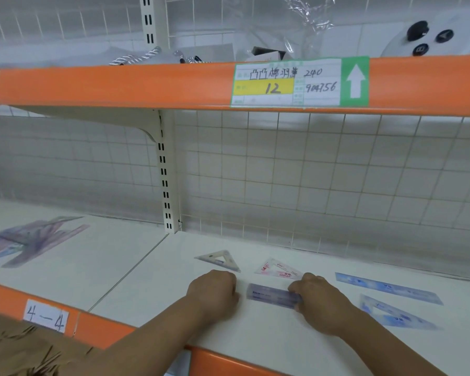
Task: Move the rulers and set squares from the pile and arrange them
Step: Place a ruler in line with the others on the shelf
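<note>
bright even light, soft blur, wide-angle bowing at edges

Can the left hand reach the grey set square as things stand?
Probably yes: the left hand sits just in front of the grey set square, with nothing lying between them.

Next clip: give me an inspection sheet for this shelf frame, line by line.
Surface: white lower shelf with an orange front edge.
Job's things: pile of rulers at the left; grey set square, pink set square, blue ruler and blue set square laid apart on the right; purple ruler between the hands.
Clutter: brown paper at lower left.
Grippers: right hand grips the purple ruler's right end; left hand is curled beside its left end, apart from it.
Cables: twisted cord on the upper shelf.
Surroundings: wire-grid back panel, handwritten price label, white controller above.
</note>
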### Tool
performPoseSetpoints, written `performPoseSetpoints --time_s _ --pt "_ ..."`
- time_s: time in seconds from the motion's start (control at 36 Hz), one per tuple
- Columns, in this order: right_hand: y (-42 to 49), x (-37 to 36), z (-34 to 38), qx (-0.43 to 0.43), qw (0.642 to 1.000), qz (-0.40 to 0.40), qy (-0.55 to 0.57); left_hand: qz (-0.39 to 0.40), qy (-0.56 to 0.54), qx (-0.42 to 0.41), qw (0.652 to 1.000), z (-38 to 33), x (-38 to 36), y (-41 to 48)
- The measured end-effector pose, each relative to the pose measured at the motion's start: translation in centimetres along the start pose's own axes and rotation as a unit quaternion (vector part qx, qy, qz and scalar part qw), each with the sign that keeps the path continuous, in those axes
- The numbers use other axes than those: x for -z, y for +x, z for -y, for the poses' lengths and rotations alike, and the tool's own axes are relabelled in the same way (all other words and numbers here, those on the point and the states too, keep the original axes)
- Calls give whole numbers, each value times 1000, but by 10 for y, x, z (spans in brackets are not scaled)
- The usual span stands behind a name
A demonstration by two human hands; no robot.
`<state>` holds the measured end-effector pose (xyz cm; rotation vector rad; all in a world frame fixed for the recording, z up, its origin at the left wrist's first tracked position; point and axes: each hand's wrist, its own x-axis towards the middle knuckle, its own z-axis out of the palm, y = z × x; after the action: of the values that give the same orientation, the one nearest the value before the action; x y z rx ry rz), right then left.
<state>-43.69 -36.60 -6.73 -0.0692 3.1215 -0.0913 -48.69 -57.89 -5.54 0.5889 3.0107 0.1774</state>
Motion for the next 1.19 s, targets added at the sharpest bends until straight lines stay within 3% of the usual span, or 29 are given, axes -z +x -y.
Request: performPoseSetpoints --time_s 0.17,0.47,0.67,1.19 --pt "0 4 6 -8 1000 -1 7 -5 -1 2 1000 3 0 -2" --pt "-1 20 41 39 996 -81 12 -25 1 10 1000 9 4 -8" --pt "3 23 58 61 995 -78 -11 -49 -2 34 998 21 10 -18" --pt "35 21 181 226 971 -69 14 -96 -18 156 983 113 37 -94"
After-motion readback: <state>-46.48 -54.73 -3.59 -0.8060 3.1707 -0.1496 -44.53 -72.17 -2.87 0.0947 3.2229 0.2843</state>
